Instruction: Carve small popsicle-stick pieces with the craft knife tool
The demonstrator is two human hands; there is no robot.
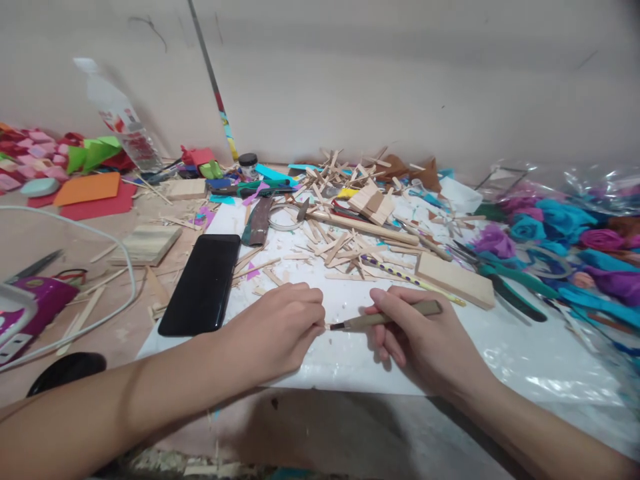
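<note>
My right hand (pixel 420 327) is closed around a slim carving tool (pixel 367 321) with an olive-brown handle and a short dark tip that points left. The tip meets, or nearly meets, a tiny pale sliver (pixel 327 327) that sticks out from the fingers of my left hand (pixel 285 327). Those fingers are pinched together and hide most of what they hold, so its kind does not show. Both hands are low over a white plastic sheet (pixel 360 363). Behind them lie many wood sticks and splinters (pixel 340 247).
A black phone (pixel 203 283) lies left of my left hand. Beyond are a hammer (pixel 360 227), a tape roll (pixel 285 217), a patterned pencil (pixel 413 281), a wood block (pixel 455 277) and green-handled pliers (pixel 517 297). A bottle (pixel 123 117) leans at the wall; a white cable (pixel 131 267) loops left.
</note>
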